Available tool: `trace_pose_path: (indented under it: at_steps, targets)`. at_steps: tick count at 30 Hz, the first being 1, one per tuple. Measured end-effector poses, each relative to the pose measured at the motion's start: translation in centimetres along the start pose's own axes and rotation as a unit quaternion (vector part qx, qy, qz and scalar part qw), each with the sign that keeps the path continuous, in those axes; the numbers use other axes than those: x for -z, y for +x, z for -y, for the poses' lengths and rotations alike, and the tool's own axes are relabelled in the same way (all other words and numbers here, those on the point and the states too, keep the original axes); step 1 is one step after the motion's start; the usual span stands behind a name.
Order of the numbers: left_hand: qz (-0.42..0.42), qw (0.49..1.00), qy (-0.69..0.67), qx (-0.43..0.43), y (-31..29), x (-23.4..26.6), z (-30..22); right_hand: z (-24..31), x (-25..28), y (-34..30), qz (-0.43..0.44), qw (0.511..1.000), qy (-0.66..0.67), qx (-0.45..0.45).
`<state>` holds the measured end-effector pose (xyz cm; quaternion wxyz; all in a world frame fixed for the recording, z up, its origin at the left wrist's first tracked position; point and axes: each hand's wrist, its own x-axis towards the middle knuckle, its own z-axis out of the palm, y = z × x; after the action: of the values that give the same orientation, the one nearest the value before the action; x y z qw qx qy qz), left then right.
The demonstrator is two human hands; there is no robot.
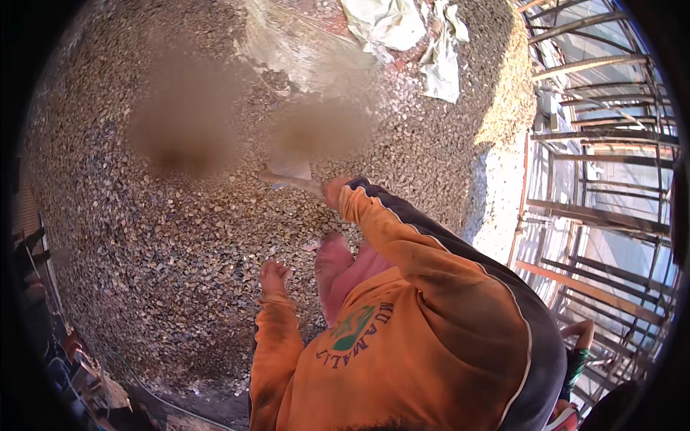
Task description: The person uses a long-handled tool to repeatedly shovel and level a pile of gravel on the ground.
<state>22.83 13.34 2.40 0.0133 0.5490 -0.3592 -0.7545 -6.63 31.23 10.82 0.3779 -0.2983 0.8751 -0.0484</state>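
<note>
My right hand [334, 192] is closed round the end of a short wooden handle [293, 179], held over the gravel. A pale flat piece, perhaps the blade of this tool, shows beside the handle [296, 169], partly hidden by a brown smear, so the tool's exact kind cannot be made out. Lower and to the left, my left hand [274, 277] hangs above the stones with loosely bent fingers, the thumb apart, and nothing visible in it. Both arms are in orange sleeves. Between them, pink-red trouser legs [333, 269] show bent.
Loose gravel [180, 266] covers the ground all around. A dusty sheet [309, 54] and white sacks [388, 25] lie at the far side. Wooden and metal framing [604, 136] stands at right, with another person's arm [579, 334] near it. A hose [144, 388] runs lower left. Brown smears blur part of the view.
</note>
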Motion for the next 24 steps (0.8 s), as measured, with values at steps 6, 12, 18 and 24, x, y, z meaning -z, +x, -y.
trace_pose_path:
  at_steps: [6, 12, 18, 24]
  targets:
    - [0.128, 0.967, 0.071, 0.206, -0.9, -14.7, 1.0, -1.2, -3.2, -8.9, -0.062, 0.974, 0.174, -0.134]
    - [0.324, 0.913, 0.123, 0.217, -5.6, -24.9, 11.0, -8.0, -7.3, -22.0, -0.143, 0.968, 0.163, -0.123]
    - [0.308, 0.905, 0.26, 0.135, -18.6, -30.7, 17.1, -16.2, -12.4, -30.0, -0.154, 0.947, 0.21, -0.19]
    - [0.205, 0.841, 0.483, 0.133, -10.4, -28.0, 10.5, -15.8, -10.5, -28.2, -0.145, 0.953, 0.203, -0.172]
